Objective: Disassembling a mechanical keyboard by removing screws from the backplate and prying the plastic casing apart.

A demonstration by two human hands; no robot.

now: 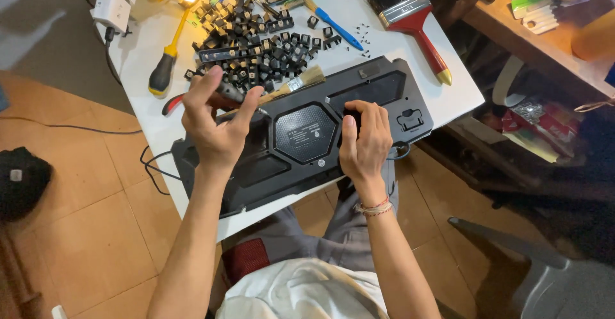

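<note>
We see a black keyboard lying back-side up on the white table, its near edge overhanging toward our lap. Our left hand curls its fingers around a dark-handled screwdriver, held tilted above the keyboard's left half; the tip appears to point toward the back panel, though we cannot tell whether it touches. Our right hand lies on the panel right of its hexagonal centre plate, fingers loosely together and bent, pressing the case down and holding nothing.

Risks, as we judge them: the overhanging keyboard could tip off the table if the right hand lifts; the screwdriver could slip and score the plastic; the small loose screws beyond the far edge could roll off or get swept away. The heap of removed keycaps sits just behind the keyboard, beside a small bristle brush, a yellow-handled screwdriver and a red-handled paintbrush.
</note>
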